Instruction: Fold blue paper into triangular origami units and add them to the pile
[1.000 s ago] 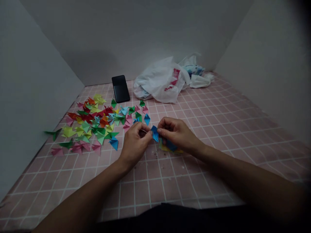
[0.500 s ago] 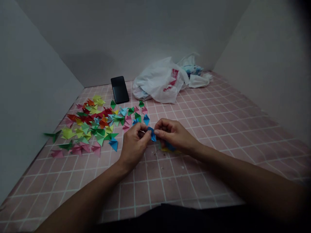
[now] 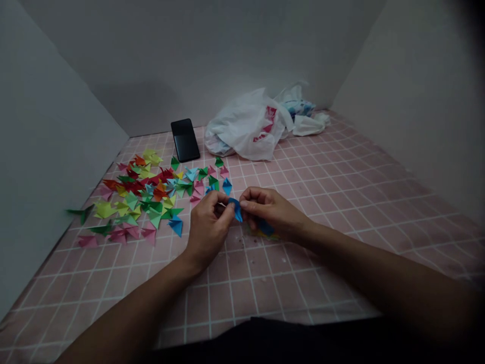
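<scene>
A small piece of folded blue origami paper is held up between my two hands, just above the cloth. My left hand pinches its left side between thumb and fingers. On its right edge, my right hand is closed in a pinch of thumb and forefinger. Beneath the right hand lie blue and yellow paper sheets, mostly covered by it. Folded paper cranes in many colours spread over the cloth to the left, the nearest blue ones close to my left hand.
A pink checked cloth covers the surface. At the back, a black phone lies beside a white plastic bag, with crumpled white and blue packaging behind it. Pale walls enclose the left, back and right.
Both hands keep hold of the blue paper, whose visible part has turned slightly between the fingers. The whole view has shifted a little; the cranes, phone and bag lie as before.
</scene>
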Demonstrator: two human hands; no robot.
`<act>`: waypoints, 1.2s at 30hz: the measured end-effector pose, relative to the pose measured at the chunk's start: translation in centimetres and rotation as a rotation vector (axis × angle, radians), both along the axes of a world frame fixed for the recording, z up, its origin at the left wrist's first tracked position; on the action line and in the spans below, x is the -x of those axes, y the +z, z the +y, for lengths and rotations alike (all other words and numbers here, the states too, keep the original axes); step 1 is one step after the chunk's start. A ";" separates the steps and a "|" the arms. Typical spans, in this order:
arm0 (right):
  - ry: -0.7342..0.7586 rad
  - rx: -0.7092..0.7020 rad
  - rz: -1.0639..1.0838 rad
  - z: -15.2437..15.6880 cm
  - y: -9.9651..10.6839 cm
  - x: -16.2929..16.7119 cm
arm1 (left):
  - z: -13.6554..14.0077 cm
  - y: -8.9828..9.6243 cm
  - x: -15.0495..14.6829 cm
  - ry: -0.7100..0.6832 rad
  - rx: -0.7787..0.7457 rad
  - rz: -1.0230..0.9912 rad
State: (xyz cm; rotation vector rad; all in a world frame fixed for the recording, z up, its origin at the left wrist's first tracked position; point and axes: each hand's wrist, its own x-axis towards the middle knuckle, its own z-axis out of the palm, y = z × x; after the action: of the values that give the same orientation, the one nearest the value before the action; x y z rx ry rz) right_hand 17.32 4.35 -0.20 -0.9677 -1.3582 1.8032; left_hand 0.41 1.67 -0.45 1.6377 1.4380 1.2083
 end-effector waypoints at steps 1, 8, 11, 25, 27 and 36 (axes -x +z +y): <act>0.006 0.012 -0.002 0.0 0.0 0.0 | 0.0 0.0 0.0 0.002 -0.004 -0.006; 0.012 0.022 -0.026 0.0 0.3 0.1 | -0.1 -0.3 0.0 -0.018 0.000 -0.035; 0.004 0.019 -0.007 0.0 0.2 0.1 | -0.1 -0.3 0.0 -0.022 0.003 -0.040; 0.034 0.078 0.083 0.2 -0.1 0.1 | -0.2 0.1 -0.2 -0.012 -0.021 -0.049; 0.022 0.080 0.080 0.3 -0.1 0.1 | -0.3 0.2 -0.2 -0.015 -0.024 -0.037; -0.015 0.083 0.042 0.2 0.3 0.0 | -0.3 -0.2 0.0 -0.108 0.057 -0.101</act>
State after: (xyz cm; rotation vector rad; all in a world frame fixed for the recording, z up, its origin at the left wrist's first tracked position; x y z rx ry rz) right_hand 17.34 4.58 0.12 -0.9756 -1.2554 1.8712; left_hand 0.38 1.35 -0.61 1.5724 1.2941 1.1613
